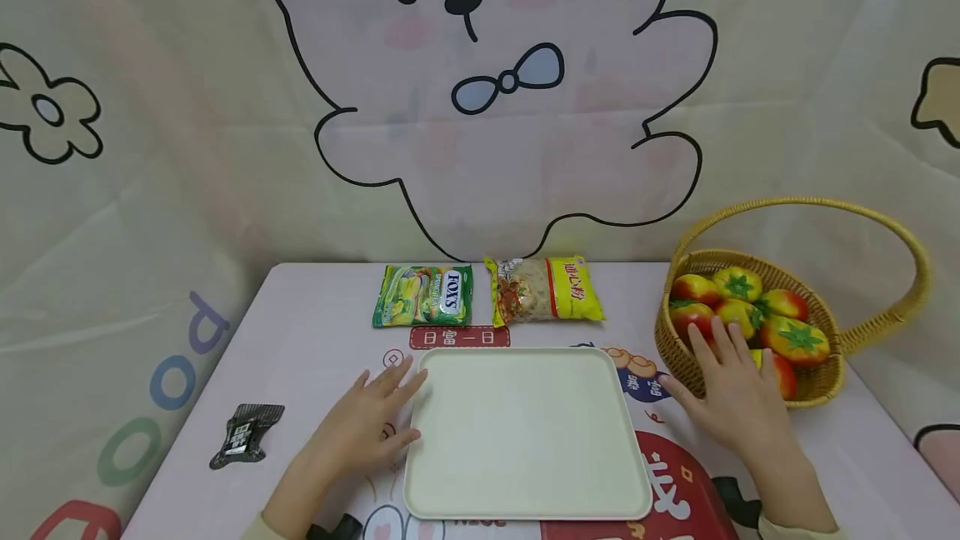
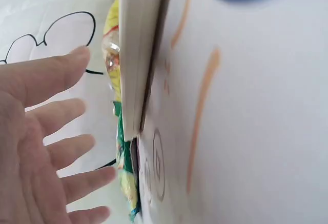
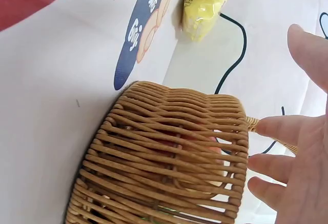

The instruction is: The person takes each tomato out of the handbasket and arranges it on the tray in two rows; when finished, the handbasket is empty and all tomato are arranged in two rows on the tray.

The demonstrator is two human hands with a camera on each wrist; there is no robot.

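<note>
A pale rectangular tray (image 1: 528, 440) lies on the table in the head view. Beside its left edge, my left hand (image 1: 363, 423) hovers with fingers spread and holds nothing; the left wrist view shows its palm (image 2: 25, 147) facing the tray's side wall (image 2: 138, 55). At the right stands a wicker basket (image 1: 813, 397) with a tall handle, filled with several red-and-yellow fruits (image 1: 795, 340). My right hand (image 1: 738, 394) is at the basket's near left rim, fingers extended over it. In the right wrist view its fingers (image 3: 279, 129) reach past the woven wall (image 3: 169, 152) without gripping anything.
Behind the tray lie a green snack bag (image 1: 423, 296) and a yellow bag with a see-through window (image 1: 547, 290). A small black wrapped packet (image 1: 246, 437) sits at the left. Printed designs cover parts of the white table (image 1: 300, 323); a cartoon cloth hangs behind.
</note>
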